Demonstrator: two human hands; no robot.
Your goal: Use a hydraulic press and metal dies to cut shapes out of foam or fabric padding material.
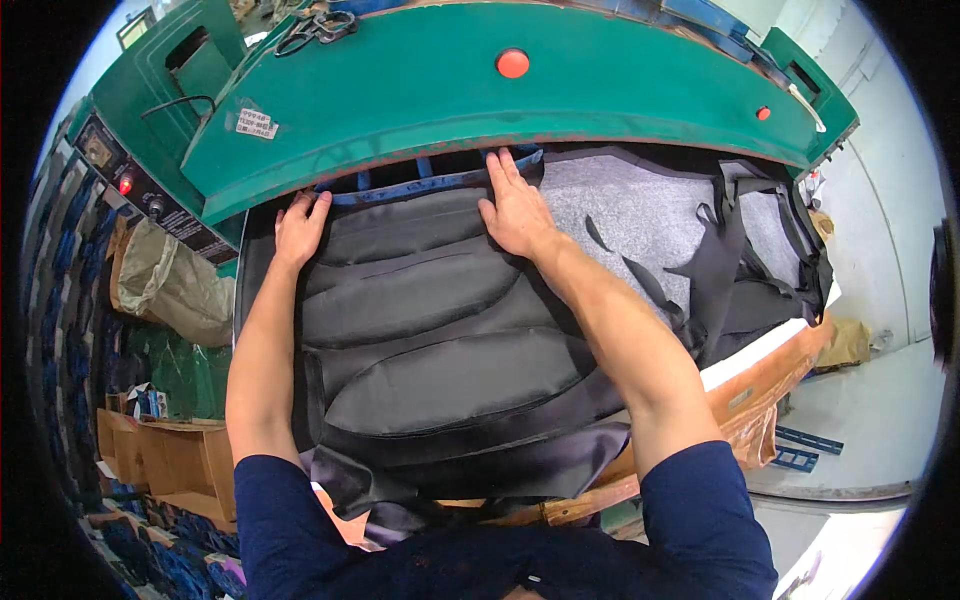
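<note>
A long blue metal frame with crossbars [400,188], resembling a cutting die, lies on black leather-like material [420,290], partly under the overhanging green machine beam [400,100]. My left hand [298,230] rests at the frame's left end, thumb and fingers apart, fingertips close below the beam. Near its right part lies my right hand [518,212], fingers stretched forward onto the frame and thumb out to the side. The black material has stitched, curved panels and hangs in loose folds toward me. The far side of the frame is hidden beneath the beam.
Grey fabric-backed material [630,210] with loose black strips [715,270] lies to the right. The beam carries a red button [513,63] and black-handled scissors [315,32]. A control panel [140,185] stands left, above a cardboard box [180,465]. Brown sheeting [750,410] hangs at the right edge.
</note>
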